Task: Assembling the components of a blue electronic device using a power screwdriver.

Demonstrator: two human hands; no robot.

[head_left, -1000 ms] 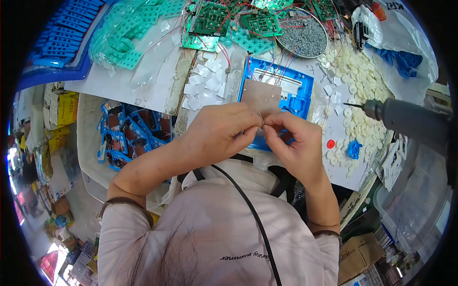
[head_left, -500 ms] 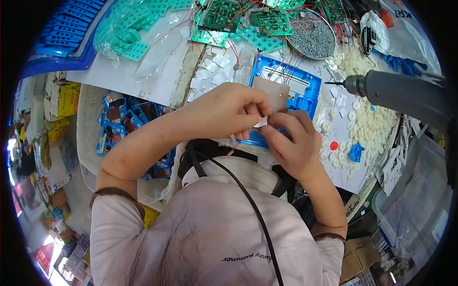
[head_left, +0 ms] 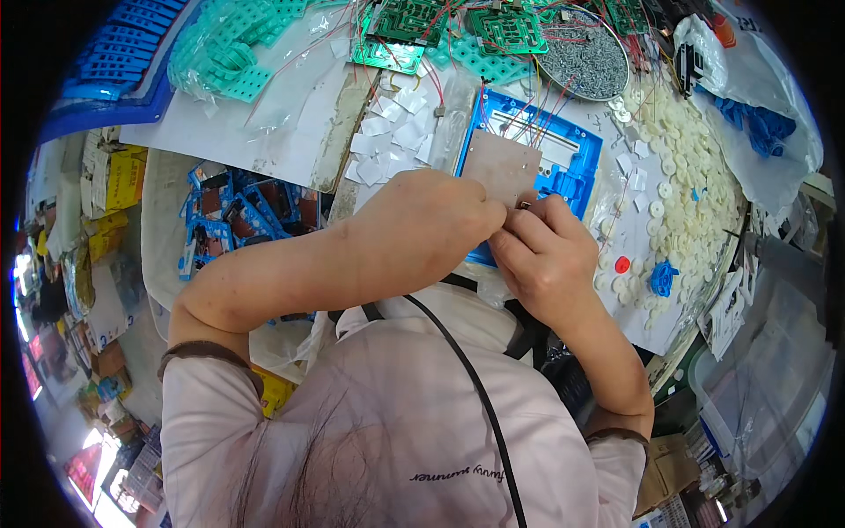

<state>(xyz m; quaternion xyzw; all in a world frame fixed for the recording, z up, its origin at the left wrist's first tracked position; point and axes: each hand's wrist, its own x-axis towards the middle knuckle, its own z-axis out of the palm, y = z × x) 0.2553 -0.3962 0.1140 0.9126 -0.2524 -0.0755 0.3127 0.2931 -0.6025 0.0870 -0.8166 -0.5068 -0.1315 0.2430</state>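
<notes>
My left hand (head_left: 444, 216) is closed, its fingertips meeting those of my right hand over the near part of a blue plastic housing (head_left: 583, 141). My right hand (head_left: 553, 260) is closed in a pinch. A small dark, metallic part (head_left: 525, 205) shows at its fingers; whether it is gripped is unclear. Whatever lies between the fingertips is hidden. Just beyond my hands, a brown circuit board (head_left: 500, 163) rests over the housing, with thin red wires running past it. White sticker-like pieces (head_left: 409, 132) lie left of the housing.
Green circuit boards (head_left: 506, 31) and a round tray of small metal parts (head_left: 581, 92) stand at the back. Cream plastic discs (head_left: 695, 185) spread at right, beside an electric screwdriver (head_left: 788, 255). A bin at left holds blue assemblies (head_left: 233, 211).
The white piece between my fingertips is no longer visible. My left hand has turned over, hiding its fingers. The screwdriver has swung down and right in the picture.
</notes>
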